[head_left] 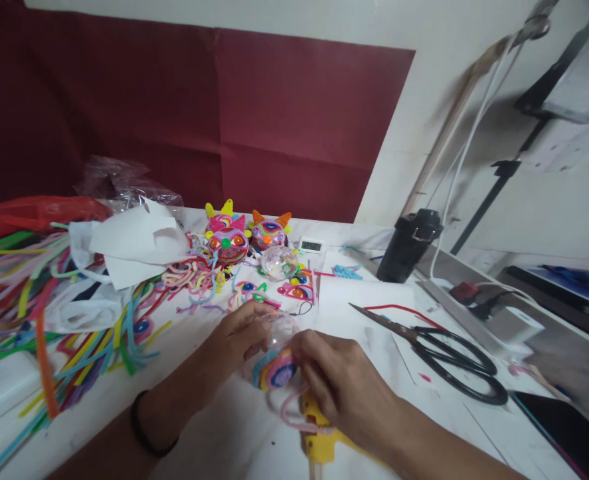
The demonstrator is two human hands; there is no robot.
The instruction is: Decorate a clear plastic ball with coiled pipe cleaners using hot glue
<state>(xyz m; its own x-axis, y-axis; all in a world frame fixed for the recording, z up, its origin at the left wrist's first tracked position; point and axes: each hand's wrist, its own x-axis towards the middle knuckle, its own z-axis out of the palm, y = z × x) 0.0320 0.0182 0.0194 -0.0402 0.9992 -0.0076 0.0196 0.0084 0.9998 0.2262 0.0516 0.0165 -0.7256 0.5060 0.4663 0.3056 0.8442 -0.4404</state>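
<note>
My left hand (247,340) is closed around the left side of a clear plastic ball (282,328). Bands of blue, yellow, pink and purple pipe cleaner (277,370) curve over the ball's near face. My right hand (332,373) pinches at the ball's right edge, on a pink pipe cleaner (287,410) whose loose length loops down below; the fingertips are partly hidden. Under the right hand lies a yellow glue gun (319,447), nozzle toward me, partly covered by the hand.
Large black-handled scissors (424,340) lie at right, near a phone (564,427), a black bottle (409,245) and a power strip (474,327). Loose pipe cleaners (89,353) spread at left beside crumpled white paper (137,240). Decorated balls (228,245) and a small digital clock (310,245) stand behind.
</note>
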